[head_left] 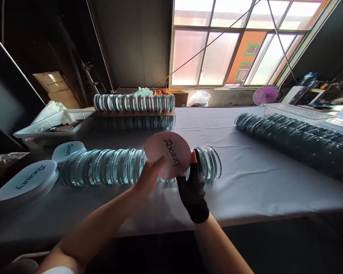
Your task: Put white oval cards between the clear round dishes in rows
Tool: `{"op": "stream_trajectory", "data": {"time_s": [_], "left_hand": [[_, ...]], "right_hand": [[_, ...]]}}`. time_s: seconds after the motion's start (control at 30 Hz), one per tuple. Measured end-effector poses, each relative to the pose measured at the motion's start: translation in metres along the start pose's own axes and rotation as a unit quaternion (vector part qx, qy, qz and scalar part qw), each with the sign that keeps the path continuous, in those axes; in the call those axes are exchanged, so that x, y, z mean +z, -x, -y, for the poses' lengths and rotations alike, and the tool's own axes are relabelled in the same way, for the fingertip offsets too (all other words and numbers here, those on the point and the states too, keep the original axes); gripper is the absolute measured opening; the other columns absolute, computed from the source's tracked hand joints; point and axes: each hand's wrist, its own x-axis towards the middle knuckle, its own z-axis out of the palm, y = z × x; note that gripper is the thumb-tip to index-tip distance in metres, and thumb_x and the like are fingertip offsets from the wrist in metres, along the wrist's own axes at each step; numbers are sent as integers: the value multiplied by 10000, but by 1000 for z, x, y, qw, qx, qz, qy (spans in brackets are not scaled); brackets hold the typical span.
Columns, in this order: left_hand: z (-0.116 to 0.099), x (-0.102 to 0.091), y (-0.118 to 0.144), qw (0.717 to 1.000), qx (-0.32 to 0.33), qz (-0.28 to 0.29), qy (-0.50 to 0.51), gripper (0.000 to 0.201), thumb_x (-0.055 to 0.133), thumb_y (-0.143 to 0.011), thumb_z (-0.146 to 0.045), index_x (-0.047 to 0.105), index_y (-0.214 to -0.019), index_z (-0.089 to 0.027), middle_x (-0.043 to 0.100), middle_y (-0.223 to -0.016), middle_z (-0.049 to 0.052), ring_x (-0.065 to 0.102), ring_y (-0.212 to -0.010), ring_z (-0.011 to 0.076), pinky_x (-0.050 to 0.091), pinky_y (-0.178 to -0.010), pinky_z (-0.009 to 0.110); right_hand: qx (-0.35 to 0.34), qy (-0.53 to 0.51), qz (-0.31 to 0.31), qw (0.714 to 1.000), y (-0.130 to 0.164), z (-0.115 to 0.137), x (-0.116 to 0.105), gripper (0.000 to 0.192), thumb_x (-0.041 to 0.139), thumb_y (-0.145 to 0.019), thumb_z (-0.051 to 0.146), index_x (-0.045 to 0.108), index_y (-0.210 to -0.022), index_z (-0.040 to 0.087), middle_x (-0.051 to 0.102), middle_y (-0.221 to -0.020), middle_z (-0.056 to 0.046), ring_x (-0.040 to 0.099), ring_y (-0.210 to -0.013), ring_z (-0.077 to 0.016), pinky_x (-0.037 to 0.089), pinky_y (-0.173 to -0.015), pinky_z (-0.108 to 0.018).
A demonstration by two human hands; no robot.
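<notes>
A round pinkish-white disc printed "beauty" [174, 146] is held tilted up between my two hands over the table. My bare left hand [152, 172] grips its lower left edge, thumb on the printed face. On its right edge is my right hand [193, 182], closed in a black fingerless glove; the fingers behind the disc are hidden. Right behind runs a long row of round clear glass-like discs [103, 167] standing on edge, partly covered by the disc and my hands. At the left lie stacks of similar printed white discs [31, 180].
More clear discs stand in a row [134, 102] at the back and in dark rows [291, 140] at the right. White baskets [54, 123] sit at the left and right. A pink fan [265, 94] is near the window. The table has a grey cover [254, 190].
</notes>
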Motion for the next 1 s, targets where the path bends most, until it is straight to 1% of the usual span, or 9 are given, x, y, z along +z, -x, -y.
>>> {"op": "stream_trajectory", "data": {"time_s": [0.1, 0.23, 0.37, 0.4, 0.47, 0.57, 0.7, 0.83, 1.0], "left_hand": [[13, 2, 0, 1000, 0, -29, -5, 491, 779, -709, -421, 677, -1112, -161, 726, -1056, 99, 652, -1049, 286, 535, -838, 353], [34, 7, 7, 999, -8, -27, -26, 447, 771, -722, -428, 686, -1076, -169, 720, -1079, 91, 625, -1111, 282, 531, -863, 337], [31, 17, 3, 998, -57, 13, 24, 554, 809, -664, -457, 668, -1113, -164, 718, -1078, 107, 646, -1056, 291, 548, -784, 334], [26, 21, -3, 998, -54, 16, 41, 562, 811, -660, -455, 663, -1116, -162, 718, -1073, 106, 645, -1059, 289, 547, -795, 335], [15, 33, -21, 997, -41, 20, 68, 540, 808, -666, -428, 659, -1105, -152, 719, -1056, 104, 636, -1082, 282, 536, -850, 345], [10, 58, -58, 994, -34, 22, 98, 446, 792, -686, -356, 664, -1057, -144, 726, -1007, 97, 638, -1078, 272, 516, -906, 372], [27, 95, -100, 988, -92, 50, 112, 300, 744, -732, -262, 671, -1004, -158, 729, -1018, 100, 632, -1105, 278, 477, -970, 438], [47, 113, -117, 983, -135, 25, 122, 221, 702, -760, -178, 671, -978, -158, 724, -1062, 104, 613, -1149, 262, 425, -1040, 458], [53, 108, -119, 985, -131, 0, 111, 181, 664, -788, -133, 673, -967, -150, 729, -1042, 89, 625, -1124, 235, 428, -1045, 417]], "right_hand": [[36, -38, 21, 998, 7, 6, 10, 533, 502, -902, 357, 470, -1407, 191, 571, -1348, -137, 545, -1250, -273, 502, -1008, -455], [212, -75, 1, 974, 3, -9, 7, 352, 459, -872, 432, 669, -1002, 182, 716, -961, -122, 672, -894, -264, 570, -775, -398], [331, 53, -169, 927, -6, -40, -54, 467, 532, -803, 580, 655, -957, 156, 708, -962, -154, 659, -878, -303, 538, -725, -403], [337, 97, -206, 913, -5, -46, -74, 489, 538, -794, 594, 649, -968, 151, 703, -971, -165, 656, -879, -314, 529, -715, -407], [311, 180, -216, 908, 1, -53, -110, 470, 534, -795, 584, 635, -939, 148, 694, -946, -181, 653, -857, -323, 514, -692, -404], [241, 264, -123, 926, 21, -51, -144, 401, 509, -838, 535, 625, -920, 160, 685, -841, -165, 646, -731, -288, 488, -607, -367], [153, 308, 11, 939, 48, -40, -153, 373, 432, -939, 470, 638, -1045, 177, 701, -809, -129, 637, -639, -238, 457, -558, -322], [72, 361, 108, 924, 51, -38, -141, 360, 363, -979, 375, 638, -1077, 166, 691, -719, -88, 596, -541, -175, 370, -496, -268], [54, 432, 152, 887, 16, -47, -106, 307, 355, -968, 272, 626, -1056, 157, 598, -553, -26, 525, -453, -144, 200, -465, -259]]}}
